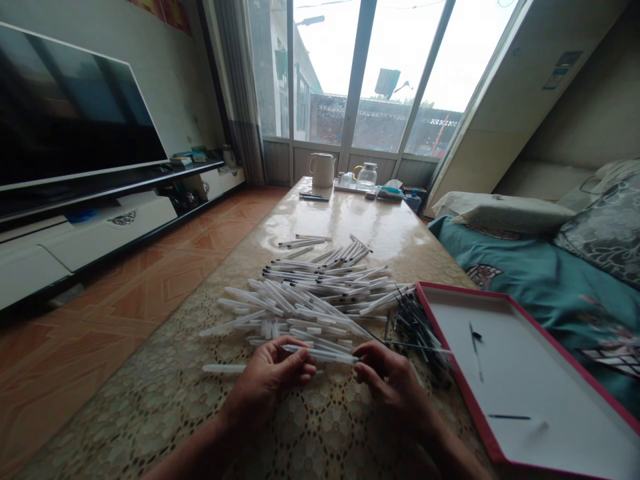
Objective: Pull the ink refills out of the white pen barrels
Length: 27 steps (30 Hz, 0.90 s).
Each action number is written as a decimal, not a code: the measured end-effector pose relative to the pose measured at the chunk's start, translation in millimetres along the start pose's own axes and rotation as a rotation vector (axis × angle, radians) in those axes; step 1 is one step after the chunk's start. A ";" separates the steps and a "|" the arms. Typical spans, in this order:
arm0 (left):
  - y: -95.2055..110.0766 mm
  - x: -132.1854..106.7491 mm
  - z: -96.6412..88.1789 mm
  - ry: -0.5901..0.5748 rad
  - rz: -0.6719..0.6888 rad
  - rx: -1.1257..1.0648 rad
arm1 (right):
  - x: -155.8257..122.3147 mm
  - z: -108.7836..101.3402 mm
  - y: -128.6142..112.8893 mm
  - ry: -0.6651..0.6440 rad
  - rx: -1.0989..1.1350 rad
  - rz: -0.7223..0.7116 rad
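Note:
My left hand [273, 380] is closed on a white pen barrel [320, 354], which lies crosswise between both hands. My right hand [390, 380] pinches the barrel's right end, where a thin dark refill [415, 345] sticks out toward the right. Just beyond my fingers lies a heap of white pen barrels [305, 300] on the lace-covered table [165, 400]. A bundle of dark refills [417, 327] sits right of the heap, close to my right hand.
A red-rimmed white tray [525, 393] at the right holds a few loose refills. At the table's far end stand a white jug [322, 169], a glass pot [367, 175] and small items. A television [65, 113] stands left, a teal-covered bed [550, 280] right.

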<state>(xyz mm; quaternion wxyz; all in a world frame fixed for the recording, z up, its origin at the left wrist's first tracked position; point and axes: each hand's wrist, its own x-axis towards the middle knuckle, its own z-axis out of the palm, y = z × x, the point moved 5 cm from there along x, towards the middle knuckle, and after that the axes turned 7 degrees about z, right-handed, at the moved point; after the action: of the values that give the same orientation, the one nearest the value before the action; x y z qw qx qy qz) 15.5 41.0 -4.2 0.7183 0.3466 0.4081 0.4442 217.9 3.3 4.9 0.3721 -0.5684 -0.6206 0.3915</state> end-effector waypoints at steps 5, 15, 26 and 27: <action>0.6 -0.7 1.3 -0.011 0.000 -0.004 | -0.4 -0.9 -5.6 0.018 -0.167 -0.098; 1.4 0.0 1.3 -0.013 0.005 -0.003 | -0.2 -1.2 -6.1 0.010 -0.223 -0.118; 2.3 -0.6 1.4 -0.018 0.002 0.006 | -0.2 0.3 -1.7 0.008 -0.254 -0.119; 2.3 -0.2 1.2 -0.020 0.001 0.003 | -0.2 0.0 -1.3 0.010 -0.243 -0.108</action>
<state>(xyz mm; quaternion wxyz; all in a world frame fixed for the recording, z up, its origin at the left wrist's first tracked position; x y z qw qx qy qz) 15.7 41.4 -1.7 0.7217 0.3522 0.4014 0.4405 217.4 3.0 6.1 0.3240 -0.5770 -0.6914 0.2899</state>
